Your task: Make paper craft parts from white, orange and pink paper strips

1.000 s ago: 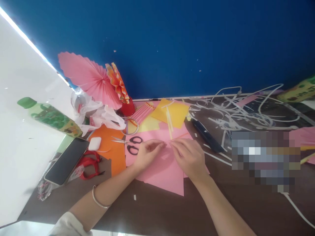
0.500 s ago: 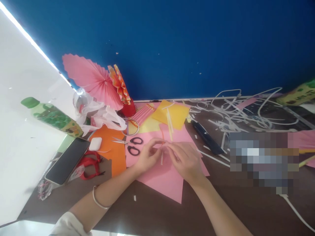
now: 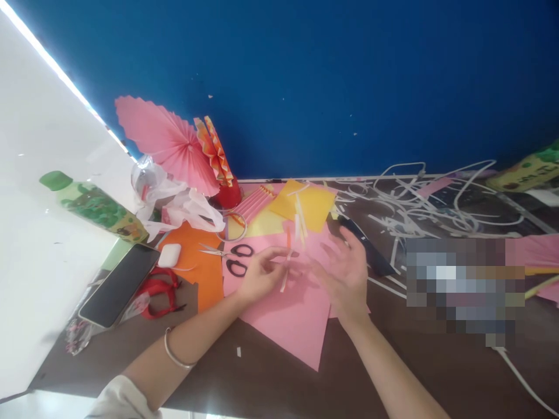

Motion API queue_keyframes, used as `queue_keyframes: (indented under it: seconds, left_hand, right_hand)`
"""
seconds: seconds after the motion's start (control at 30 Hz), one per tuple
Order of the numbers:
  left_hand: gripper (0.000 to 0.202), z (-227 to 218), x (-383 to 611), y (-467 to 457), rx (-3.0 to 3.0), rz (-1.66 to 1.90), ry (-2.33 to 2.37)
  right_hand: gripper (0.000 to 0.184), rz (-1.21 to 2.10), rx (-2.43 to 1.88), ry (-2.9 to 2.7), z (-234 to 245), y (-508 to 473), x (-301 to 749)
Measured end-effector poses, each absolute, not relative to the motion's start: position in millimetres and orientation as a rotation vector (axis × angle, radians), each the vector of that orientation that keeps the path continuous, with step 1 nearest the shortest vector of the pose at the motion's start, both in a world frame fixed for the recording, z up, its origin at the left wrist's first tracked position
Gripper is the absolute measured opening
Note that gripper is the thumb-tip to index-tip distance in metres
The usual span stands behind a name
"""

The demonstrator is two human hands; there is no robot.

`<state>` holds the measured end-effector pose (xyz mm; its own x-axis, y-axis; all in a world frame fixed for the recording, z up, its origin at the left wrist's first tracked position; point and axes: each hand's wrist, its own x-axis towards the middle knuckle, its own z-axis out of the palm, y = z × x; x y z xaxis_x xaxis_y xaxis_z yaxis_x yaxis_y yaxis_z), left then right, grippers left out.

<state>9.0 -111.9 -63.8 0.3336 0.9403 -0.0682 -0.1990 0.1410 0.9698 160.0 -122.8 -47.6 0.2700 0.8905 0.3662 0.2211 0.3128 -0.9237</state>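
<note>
My left hand (image 3: 261,273) pinches a thin strip (image 3: 287,262), orange at the top and pale at the bottom, and holds it upright above a pink paper sheet (image 3: 290,314). A silver bangle sits on that wrist. My right hand (image 3: 347,272) hovers just right of the strip with its fingers spread and nothing in them. Black-handled scissors (image 3: 233,259) lie on the pink sheet, close to the left of my left hand.
Pink paper fan (image 3: 163,142) and orange folded fan (image 3: 213,151) stand at the blue wall. Yellow paper (image 3: 308,203), orange paper (image 3: 201,265), a phone (image 3: 120,285), white earbud case (image 3: 169,255), green bottle (image 3: 94,206), dark pen (image 3: 364,244) and several white paper trimmings (image 3: 428,201) cover the brown table.
My right hand let go of the strip, opened and drew away to the right. My left hand kept the strip and raised it upright. The pink sheet shifted slightly.
</note>
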Motion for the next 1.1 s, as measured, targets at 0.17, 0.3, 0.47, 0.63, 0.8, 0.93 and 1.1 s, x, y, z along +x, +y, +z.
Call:
queue_keyframes:
  seconds: [0.17,0.3,0.47,0.63,0.8,0.93,1.1]
  left_hand:
    - [0.033,-61.1,10.1,-112.7,1.084,0.952,0.818]
    - [0.035,-57.3,10.8,-114.0,1.063,0.914,0.811]
    - [0.041,-60.7,10.5,-114.1,1.032,0.906,0.850]
    - [0.037,-64.0,9.2,-113.9,1.078,0.916,0.873]
    - [0.034,-62.1,8.2,-114.7,1.095,0.953,0.886]
    - [0.035,-58.2,7.8,-115.1,1.134,0.956,0.931]
    - [0.039,-56.4,7.2,-114.7,1.141,0.947,0.922]
  right_hand:
    - [0.027,0.796,-1.262,-1.319,-51.7,-121.3,158.5]
    - [0.008,0.786,-1.242,-1.379,-50.5,-123.5,153.0]
    - [0.004,0.791,-1.188,-1.443,-49.7,-125.6,154.8]
    - [0.006,0.666,-1.099,-1.626,-44.8,-125.2,161.7]
    - [0.017,0.506,-0.940,-1.795,-40.1,-122.1,165.8]
    - [0.022,0.464,-0.907,-1.846,-41.2,-121.3,166.8]
    - [0.020,0.421,-0.915,-1.876,-43.3,-122.3,166.8]
